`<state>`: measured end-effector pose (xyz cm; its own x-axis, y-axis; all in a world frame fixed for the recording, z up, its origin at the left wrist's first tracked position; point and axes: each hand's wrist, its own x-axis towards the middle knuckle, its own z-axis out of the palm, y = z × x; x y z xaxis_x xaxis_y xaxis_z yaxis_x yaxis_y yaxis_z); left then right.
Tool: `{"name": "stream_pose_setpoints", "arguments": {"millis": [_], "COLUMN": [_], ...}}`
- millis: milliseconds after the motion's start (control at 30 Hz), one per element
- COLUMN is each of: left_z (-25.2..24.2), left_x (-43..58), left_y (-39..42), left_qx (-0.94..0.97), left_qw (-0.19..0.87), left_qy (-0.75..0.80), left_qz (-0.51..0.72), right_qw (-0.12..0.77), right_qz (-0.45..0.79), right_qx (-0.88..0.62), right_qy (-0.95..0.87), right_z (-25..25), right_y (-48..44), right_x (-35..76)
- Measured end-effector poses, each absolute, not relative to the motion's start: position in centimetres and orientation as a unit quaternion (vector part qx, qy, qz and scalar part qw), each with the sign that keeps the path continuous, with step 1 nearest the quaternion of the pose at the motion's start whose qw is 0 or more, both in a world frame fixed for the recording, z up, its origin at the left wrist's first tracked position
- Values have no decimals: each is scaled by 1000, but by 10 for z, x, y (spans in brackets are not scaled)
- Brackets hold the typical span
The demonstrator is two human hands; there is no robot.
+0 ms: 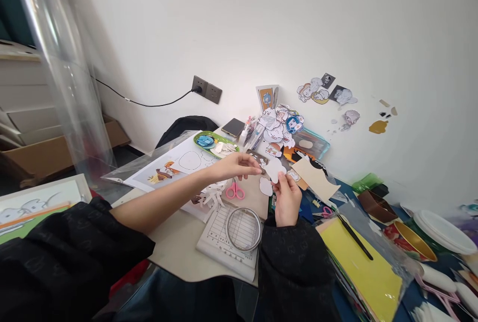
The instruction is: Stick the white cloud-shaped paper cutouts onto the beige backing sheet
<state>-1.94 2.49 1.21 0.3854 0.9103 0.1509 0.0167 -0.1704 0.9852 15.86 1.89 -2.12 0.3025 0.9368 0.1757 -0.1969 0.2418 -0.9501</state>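
Note:
My right hand (287,201) is raised over the desk with its fingers pinched on a white paper cutout (275,168). My left hand (239,164) reaches in from the left, thumb and fingertips pinched at the cutout's left edge. Both arms wear black sleeves. A second small white cutout (266,186) lies just below the hands. Pink-handled scissors (235,190) rest on the desk under my left hand. A roll of clear tape (243,228) lies on a ruled notepad (227,242) near my right wrist.
A green tray (214,141) and a phone (232,127) sit further back. Cartoon cutouts (278,125) pile against the wall, with stickers (321,90) stuck on it. A yellow sheet (362,267) with a black pen (354,237) lies at right, near bowls (414,240). A clear plastic roll (63,68) stands at left.

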Motion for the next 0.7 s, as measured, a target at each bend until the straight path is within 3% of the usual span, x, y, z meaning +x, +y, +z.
{"name": "stream_pose_setpoints", "arguments": {"millis": [200,700], "left_z": [4,3], "left_x": [-17,-8], "left_y": [27,23], "left_qx": [649,532], "left_qw": [542,575], "left_qy": [348,367], "left_qz": [406,502], "right_qw": [654,634], "right_qz": [427,483], "right_qx": [-434,-399], "right_qy": [-449,-453], "right_z": [-19,-17], "right_y": [15,13], "right_x": [152,151]}}
